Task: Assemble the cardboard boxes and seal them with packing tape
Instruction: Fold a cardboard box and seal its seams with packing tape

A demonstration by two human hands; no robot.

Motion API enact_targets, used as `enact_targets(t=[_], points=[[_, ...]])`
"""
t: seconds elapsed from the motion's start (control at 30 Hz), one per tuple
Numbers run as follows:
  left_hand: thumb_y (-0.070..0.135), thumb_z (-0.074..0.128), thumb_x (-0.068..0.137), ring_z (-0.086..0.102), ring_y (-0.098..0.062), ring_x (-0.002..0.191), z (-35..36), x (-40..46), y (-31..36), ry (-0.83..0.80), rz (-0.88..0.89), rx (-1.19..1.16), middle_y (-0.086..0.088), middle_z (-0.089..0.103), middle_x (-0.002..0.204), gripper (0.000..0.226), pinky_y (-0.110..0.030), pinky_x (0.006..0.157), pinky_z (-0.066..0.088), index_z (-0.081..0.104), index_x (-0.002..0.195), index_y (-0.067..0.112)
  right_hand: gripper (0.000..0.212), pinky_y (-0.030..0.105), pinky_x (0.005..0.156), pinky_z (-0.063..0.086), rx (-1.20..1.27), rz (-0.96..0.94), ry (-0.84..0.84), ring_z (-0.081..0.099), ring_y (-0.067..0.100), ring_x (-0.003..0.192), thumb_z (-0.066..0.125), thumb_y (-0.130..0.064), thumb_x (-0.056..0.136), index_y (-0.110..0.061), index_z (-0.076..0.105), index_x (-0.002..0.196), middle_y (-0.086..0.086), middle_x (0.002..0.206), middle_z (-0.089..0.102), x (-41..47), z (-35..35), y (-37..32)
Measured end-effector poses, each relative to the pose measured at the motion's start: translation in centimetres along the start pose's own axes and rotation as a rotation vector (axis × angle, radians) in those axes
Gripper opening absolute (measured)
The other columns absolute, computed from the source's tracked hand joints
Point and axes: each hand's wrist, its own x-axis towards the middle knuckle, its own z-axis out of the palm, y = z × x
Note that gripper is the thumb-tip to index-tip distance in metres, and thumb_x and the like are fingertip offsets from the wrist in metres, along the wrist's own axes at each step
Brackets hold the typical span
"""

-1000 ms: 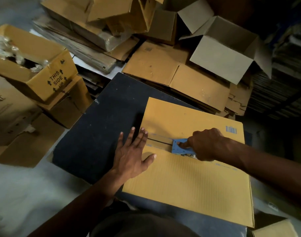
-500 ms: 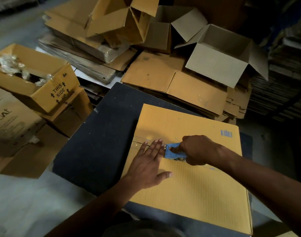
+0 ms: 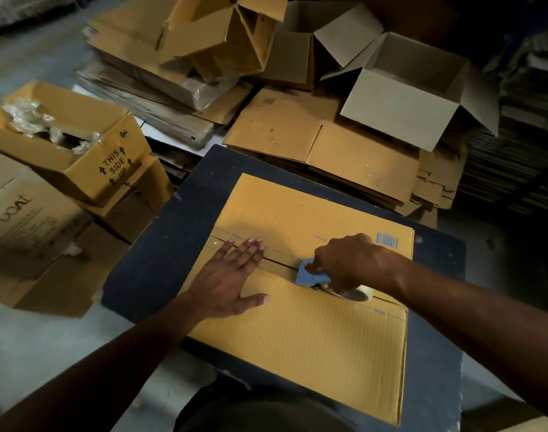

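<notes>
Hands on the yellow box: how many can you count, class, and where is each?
2. The left hand lies flat on the yellow box near the seam's left end; the right hand grips the blue tape dispenser at mid-seam.

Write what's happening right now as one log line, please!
step: taping box seam | left hand: flat on yellow box | right hand: grips blue tape dispenser on seam | surface: dark table

Yellow cardboard box (image 3: 313, 338) flaps closed, blue tape dispenser (image 3: 311, 275) on seam.
</notes>
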Motion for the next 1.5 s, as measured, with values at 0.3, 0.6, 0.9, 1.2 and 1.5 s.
enact_targets(t=[0.3,0.6,0.9,1.2,1.5], points=[[0.086,0.014,0.094,-0.013,-0.016,0.159,-0.1,0.0,0.4,0.006,-0.016,-0.001,-0.003,-0.013,0.172,0.103,-0.048,0.129,0.001,-0.005,0.165,0.014,0.068,0.034,0.066,0.041,0.041,0.051,0.056,0.064,0.022,0.097,0.066,-0.027,0.094,-0.044,0.038,0.154,-0.001,0.117,0.061,-3.2,3.3,2.7],[0.087,0.014,0.094,-0.015,-0.014,0.159,-0.1,-0.2,0.4,-0.004,-0.013,-0.007,-0.001,-0.014,0.172,0.103,-0.047,0.129,0.001,-0.006,0.165,0.015,0.069,0.034,0.068,0.043,0.018,0.049,0.052,0.064,0.022,0.098,0.063,-0.027,0.098,-0.049,0.032,0.155,-0.001,0.119,0.062,-3.7,3.8,2.7],[0.094,0.019,0.087,-0.014,-0.028,0.159,-0.8,0.4,3.6,-0.015,-0.052,-0.050,-0.013,-0.015,0.171,0.120,-0.056,0.125,-0.003,-0.006,0.163,0.004,0.063,0.036,0.071,0.040,-0.005,0.056,0.036,0.064,0.026,0.104,0.062,-0.027,0.100,-0.045,0.037,0.155,0.001,0.121,0.063,-2.6,4.3,2.6],[0.094,0.012,0.087,-0.020,-0.021,0.158,-1.0,3.7,11.9,-0.101,0.039,-0.135,-0.006,-0.023,0.169,0.114,-0.057,0.123,-0.015,-0.013,0.163,0.014,0.065,0.039,0.080,0.055,0.089,0.011,0.056,0.063,0.026,0.102,0.067,-0.025,0.095,-0.040,0.042,0.154,0.005,0.121,0.061,-2.6,5.1,3.1],[0.084,0.030,0.095,0.004,-0.014,0.160,0.0,-1.1,1.6,0.030,0.057,-0.043,0.000,0.005,0.174,0.099,-0.045,0.127,0.006,0.011,0.166,0.017,0.040,0.034,0.061,0.037,0.027,-0.036,0.070,0.057,0.024,0.080,0.068,-0.031,0.092,-0.023,0.062,0.131,0.002,0.098,0.061,1.3,0.3,-3.3]])
